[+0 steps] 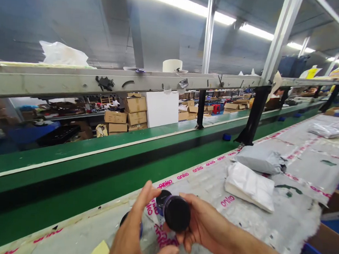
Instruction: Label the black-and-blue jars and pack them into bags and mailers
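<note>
Over the worktable, my right hand (206,225) grips a small round jar (177,214), its flat black top tipped toward me. My left hand (134,228) is beside it to the left, fingers and thumb spread apart with nothing between them. Just behind the held piece stands a second dark round jar (162,200) with a bluish-purple side. A third dark round thing (124,218) shows only in part past my left fingers. Near my left wrist lies a pale yellow slip (100,250).
A green conveyor belt (120,185) runs behind the worktable (196,251), with a small blue item (226,137) on it. White packet (249,185) and grey bag (258,159) lie to the right. A metal shelf rail (149,83) crosses above, with a black-wrapped post (253,116).
</note>
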`<state>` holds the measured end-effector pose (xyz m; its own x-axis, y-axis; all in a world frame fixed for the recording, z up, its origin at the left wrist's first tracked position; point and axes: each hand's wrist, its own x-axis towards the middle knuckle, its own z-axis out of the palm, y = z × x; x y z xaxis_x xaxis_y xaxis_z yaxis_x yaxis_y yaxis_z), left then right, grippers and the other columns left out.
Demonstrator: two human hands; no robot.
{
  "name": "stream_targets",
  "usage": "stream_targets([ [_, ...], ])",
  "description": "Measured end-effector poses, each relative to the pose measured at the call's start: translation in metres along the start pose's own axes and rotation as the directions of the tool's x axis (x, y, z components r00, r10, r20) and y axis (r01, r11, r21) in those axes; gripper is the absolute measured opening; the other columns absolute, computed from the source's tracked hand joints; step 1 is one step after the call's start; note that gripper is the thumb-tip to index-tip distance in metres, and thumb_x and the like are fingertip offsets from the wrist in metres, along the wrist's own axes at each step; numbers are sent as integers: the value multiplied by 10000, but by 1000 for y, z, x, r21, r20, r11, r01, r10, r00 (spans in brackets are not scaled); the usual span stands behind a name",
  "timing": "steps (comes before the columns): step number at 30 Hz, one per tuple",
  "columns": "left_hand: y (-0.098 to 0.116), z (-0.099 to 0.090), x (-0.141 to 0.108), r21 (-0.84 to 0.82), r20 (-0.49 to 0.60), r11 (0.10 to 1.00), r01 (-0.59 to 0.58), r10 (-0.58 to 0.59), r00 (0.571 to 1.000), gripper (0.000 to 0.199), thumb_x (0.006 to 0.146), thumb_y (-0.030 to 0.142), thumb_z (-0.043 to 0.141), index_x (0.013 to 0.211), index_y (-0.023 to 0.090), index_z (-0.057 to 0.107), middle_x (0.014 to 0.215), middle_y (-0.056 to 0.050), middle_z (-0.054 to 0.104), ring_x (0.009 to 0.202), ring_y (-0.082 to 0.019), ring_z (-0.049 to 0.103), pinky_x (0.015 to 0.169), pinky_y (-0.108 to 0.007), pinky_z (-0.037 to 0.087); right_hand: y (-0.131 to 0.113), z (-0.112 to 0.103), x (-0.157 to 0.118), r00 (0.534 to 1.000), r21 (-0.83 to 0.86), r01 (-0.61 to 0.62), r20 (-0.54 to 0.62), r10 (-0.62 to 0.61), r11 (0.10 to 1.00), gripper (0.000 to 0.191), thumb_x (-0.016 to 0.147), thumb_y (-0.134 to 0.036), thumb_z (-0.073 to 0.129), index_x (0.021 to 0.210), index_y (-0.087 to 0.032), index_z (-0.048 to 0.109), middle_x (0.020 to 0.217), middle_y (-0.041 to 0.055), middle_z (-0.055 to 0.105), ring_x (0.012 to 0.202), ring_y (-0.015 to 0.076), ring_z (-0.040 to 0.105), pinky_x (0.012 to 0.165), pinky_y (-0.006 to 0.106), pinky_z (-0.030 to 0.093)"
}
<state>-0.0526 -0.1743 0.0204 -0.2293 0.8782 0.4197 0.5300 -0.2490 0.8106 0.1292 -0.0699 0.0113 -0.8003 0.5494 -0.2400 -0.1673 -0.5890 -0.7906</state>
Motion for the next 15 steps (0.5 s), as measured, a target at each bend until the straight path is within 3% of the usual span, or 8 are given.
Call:
stream_targets([
  [4,4,34,2,-115,174,993,20,0,985,1094,637,347,854,1559,367,266,1381,-99,622,1246,-376,609,1085,-574,446,28,0,-14,999,150,-6,-36,11,989,397,949,-522,483,1027,-187,682,802,47,715,631,154,650,557,211,485],
  [9,1,37,-4,-342,309,928,149,-38,950,1122,604,524,880,1543,350,291,1353,-107,617,1183,-349,629,1045,-525,464,47,-9,-17,997,139,-43,76,32,989,532,885,-659,491,922,-172,702,737,57,696,613,130,623,566,183,416],
  [11,-2,33,-6,-462,323,857,228,-77,943,1068,601,543,891,1511,337,370,1325,-105,621,1192,-343,620,1027,-489,467,45,-12,-20,997,-9,31,69,-30,999,581,865,-714,501,853,-168,701,704,48,677,594,134,606,559,202,408],
  [13,-5,30,-8,-593,384,725,349,-126,914,1012,595,580,893,1464,300,457,1263,-118,643,1135,-333,647,958,-442,498,36,-15,-25,985,-265,140,-62,-162,954,548,867,-694,553,793,-169,691,683,36,661,594,148,597,559,230,419],
  [15,-8,28,-10,-681,475,566,464,-140,869,956,591,635,876,1405,268,538,1148,-122,690,1041,-318,684,890,-414,517,23,-15,-30,919,-477,222,-190,-346,851,462,896,-610,599,789,-169,689,730,37,675,641,160,602,572,249,442],
])
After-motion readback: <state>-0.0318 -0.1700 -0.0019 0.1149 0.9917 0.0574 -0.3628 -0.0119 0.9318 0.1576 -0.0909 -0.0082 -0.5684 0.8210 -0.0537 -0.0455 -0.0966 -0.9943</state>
